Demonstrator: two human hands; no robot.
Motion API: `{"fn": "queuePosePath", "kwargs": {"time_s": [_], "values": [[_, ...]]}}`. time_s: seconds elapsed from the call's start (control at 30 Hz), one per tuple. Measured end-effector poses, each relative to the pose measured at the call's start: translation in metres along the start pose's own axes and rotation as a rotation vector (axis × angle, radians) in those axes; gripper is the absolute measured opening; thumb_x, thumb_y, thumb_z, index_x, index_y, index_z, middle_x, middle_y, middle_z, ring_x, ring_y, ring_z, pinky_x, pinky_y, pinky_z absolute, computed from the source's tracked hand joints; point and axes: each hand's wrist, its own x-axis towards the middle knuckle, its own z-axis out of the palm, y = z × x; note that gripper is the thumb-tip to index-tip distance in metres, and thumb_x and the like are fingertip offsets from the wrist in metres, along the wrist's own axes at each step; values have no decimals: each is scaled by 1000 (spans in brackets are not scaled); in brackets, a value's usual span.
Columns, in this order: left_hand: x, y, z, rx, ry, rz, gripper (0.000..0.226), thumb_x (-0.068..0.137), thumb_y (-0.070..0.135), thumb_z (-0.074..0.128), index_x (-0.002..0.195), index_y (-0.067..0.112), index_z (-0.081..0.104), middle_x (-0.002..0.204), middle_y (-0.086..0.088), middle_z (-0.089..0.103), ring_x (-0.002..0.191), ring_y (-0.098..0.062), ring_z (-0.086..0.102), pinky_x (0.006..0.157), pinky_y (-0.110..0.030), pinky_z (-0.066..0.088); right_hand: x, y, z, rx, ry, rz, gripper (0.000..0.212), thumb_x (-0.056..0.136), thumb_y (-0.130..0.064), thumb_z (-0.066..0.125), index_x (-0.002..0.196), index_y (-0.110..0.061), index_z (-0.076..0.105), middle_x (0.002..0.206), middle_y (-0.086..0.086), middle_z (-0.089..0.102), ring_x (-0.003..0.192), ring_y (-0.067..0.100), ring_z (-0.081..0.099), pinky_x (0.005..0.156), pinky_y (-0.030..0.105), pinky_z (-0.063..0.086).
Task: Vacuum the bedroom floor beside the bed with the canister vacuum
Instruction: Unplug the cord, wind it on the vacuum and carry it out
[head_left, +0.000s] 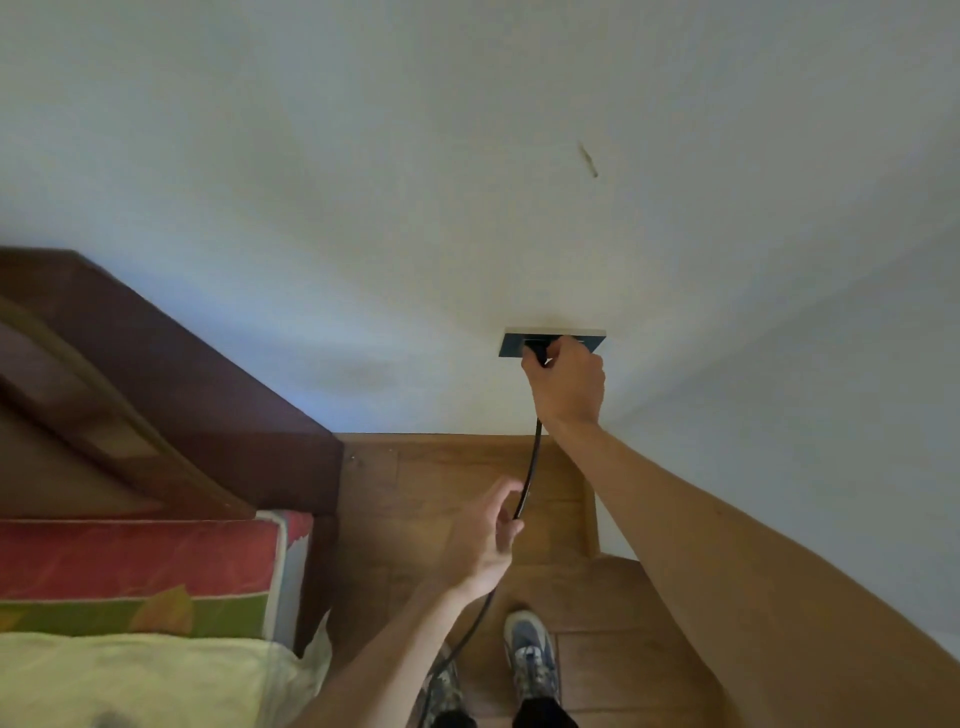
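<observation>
Head view: one wide-angle frame, looking down a white wall to a wooden floor.
Right hand (566, 387): raised against the wall, fingers pinched around a black plug (536, 353), holding it at a dark wall socket plate (550, 343); whether the plug is fully seated cannot be told.
Left hand (485, 535): lower and to the left of the right hand, fingers loosely curled around the black power cord (530, 478), thumb raised beside it.
Power cord: runs down from the right hand, through the left hand, then on toward the feet at the bottom edge.
Canister vacuum: out of frame; only its cord shows.
Wooden floor (431, 499): beneath both hands, with a patterned shoe (531, 657) below the left hand.
Bed (130, 566): left of the left hand, with red and green bedding and a pale yellow cover.
Headboard (171, 389): dark wood, against the wall, above the bedding.
Wall mark (588, 160): small brown streak, well above the right hand.
</observation>
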Motion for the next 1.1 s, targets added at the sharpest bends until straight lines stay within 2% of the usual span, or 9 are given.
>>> {"fn": "queuePosePath", "kwargs": {"time_s": [0.13, 0.27, 0.37, 0.53, 0.67, 0.8, 0.87, 1.0, 1.1], "values": [[-5, 7, 0, -115, -24, -32, 36, 93, 10, 64, 125, 23, 53, 74, 8, 57, 62, -5, 58, 64, -28, 60, 1, -2, 0, -98, -18, -63, 33, 96, -32, 59, 74, -8, 54, 70, 3, 57, 64, 20, 52, 52, 26, 34], [-8, 10, 0, -177, -44, -42, 35, 94, 9, 62, 124, 24, 51, 74, 2, 56, 64, -12, 59, 61, -38, 62, -1, 2, 0, -70, -20, -114, 29, 96, -27, 61, 75, -8, 55, 66, 2, 55, 59, 18, 52, 53, 26, 37], [-10, 11, -1, -187, -47, -45, 34, 95, 9, 60, 122, 27, 49, 77, -5, 56, 65, -17, 60, 60, -36, 62, -3, 3, 1, -55, -8, -126, 28, 96, -25, 61, 75, -7, 53, 66, 3, 55, 59, 19, 52, 55, 27, 39], [-14, 10, -8, -219, -52, -37, 32, 96, 8, 58, 122, 24, 49, 72, -4, 52, 61, -14, 57, 59, -36, 62, -7, 0, 6, -81, 32, -112, 28, 97, -25, 59, 77, -8, 51, 67, 2, 53, 56, 14, 47, 46, 18, 26], [-16, 9, -14, -220, -56, -39, 31, 97, 8, 57, 123, 24, 48, 74, -2, 52, 63, -12, 58, 59, -31, 62, -9, 5, 8, -45, 46, -117, 25, 97, -23, 60, 80, -6, 54, 69, 3, 55, 57, 14, 49, 47, 18, 30], [-12, 7, -15, -166, -57, -38, 33, 96, 8, 58, 122, 27, 47, 78, 0, 52, 64, -12, 60, 59, -29, 61, -8, 6, 7, 53, 46, -117, 22, 96, -21, 62, 88, -1, 62, 73, 5, 61, 59, 16, 54, 52, 26, 45], [-14, 2, -15, -106, -108, -19, 33, 96, 6, 58, 122, 24, 49, 78, 5, 51, 63, -8, 57, 60, -21, 56, -18, 12, 9, 9, 27, -105, 21, 96, -22, 62, 88, -2, 62, 74, 4, 60, 63, 16, 55, 51, 21, 41], [-56, -33, 1, 89, -361, -37, 38, 95, 6, 59, 121, 31, 48, 81, 12, 47, 71, -6, 49, 69, -28, 51, -86, 66, 21, -133, -131, 110, 23, 98, -28, 59, 85, -8, 57, 76, 3, 59, 67, 19, 57, 49, 22, 34], [-83, -55, 7, 62, -323, -143, 34, 98, 9, 56, 124, 29, 48, 78, 9, 49, 69, -10, 51, 69, -30, 54, -105, 86, 30, -83, -93, 199, 23, 95, -28, 62, 86, -6, 62, 80, 8, 67, 69, 21, 61, 60, 28, 45]]}}
